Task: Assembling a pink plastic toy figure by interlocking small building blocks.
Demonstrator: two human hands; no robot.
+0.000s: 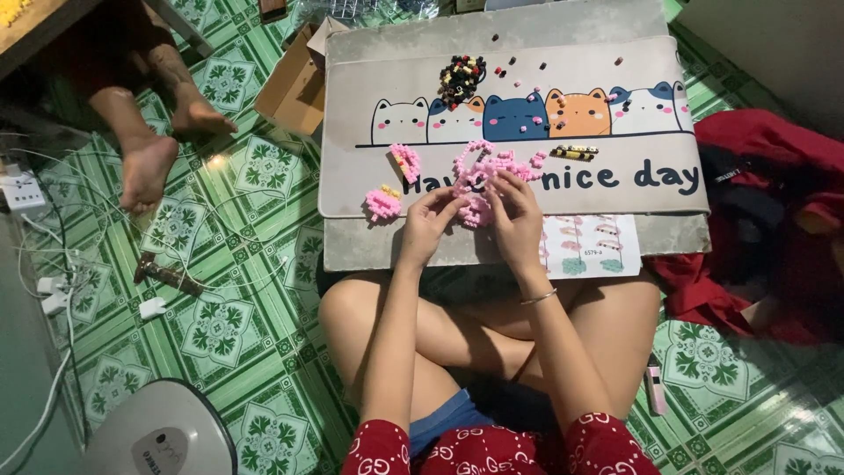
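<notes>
Pink bead piece (pixel 482 176) between both grips

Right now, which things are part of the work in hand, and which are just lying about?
In hand:
left hand
right hand
pink brick model
loose pink pieces
dark brick pile
instruction sheet
cat mat

Lying about:
cardboard box
red cloth
power strip

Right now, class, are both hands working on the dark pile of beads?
No: both hands grip the pink bead piece; the dark pile lies untouched.
</notes>
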